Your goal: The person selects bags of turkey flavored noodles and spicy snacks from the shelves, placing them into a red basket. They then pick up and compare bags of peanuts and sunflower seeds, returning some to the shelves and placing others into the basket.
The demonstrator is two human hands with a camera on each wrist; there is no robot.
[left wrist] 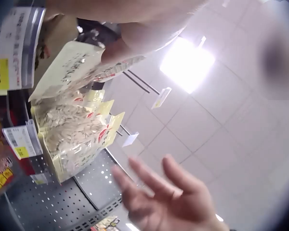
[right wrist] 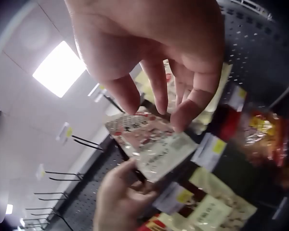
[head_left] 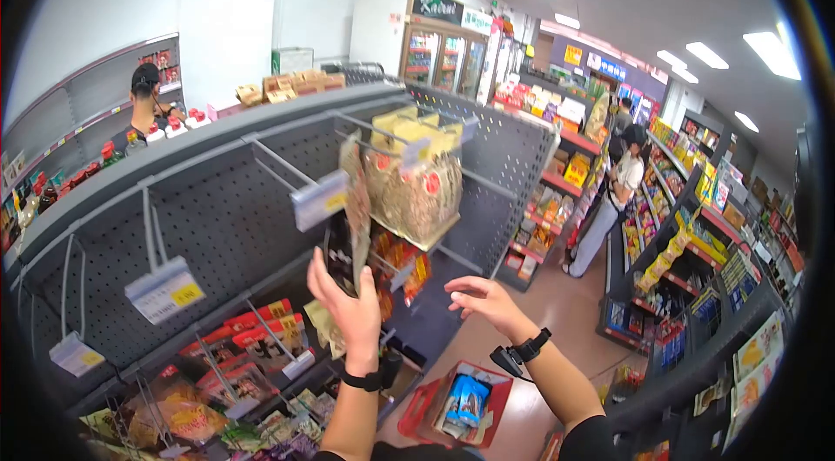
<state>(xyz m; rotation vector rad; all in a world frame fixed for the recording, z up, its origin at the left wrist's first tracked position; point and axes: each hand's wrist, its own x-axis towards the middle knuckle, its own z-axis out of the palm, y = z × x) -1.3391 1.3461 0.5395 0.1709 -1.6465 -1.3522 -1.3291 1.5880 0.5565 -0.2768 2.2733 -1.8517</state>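
Note:
My left hand [head_left: 352, 313] holds the lower end of a flat pouch of packaged dry food [head_left: 357, 209], thumb on one side and fingers on the other. The pouch stands upright, edge-on to the head view, beside a shelf hook; its printed pale face [right wrist: 166, 156] shows in the right wrist view. Just right of it hang several clear, yellow-topped bags [head_left: 416, 187] of pale dried pieces. My right hand [head_left: 491, 304] is in the air to the right of these bags, fingers loosely bent, with nothing in it.
Price-tag hooks [head_left: 165, 287] jut from the dark perforated rack. Packets [head_left: 261, 339] hang lower down. A red basket [head_left: 422, 409] with a blue packet [head_left: 468, 400] stands on the floor below. One person [head_left: 617, 191] stands in the aisle, another [head_left: 143, 96] behind the rack.

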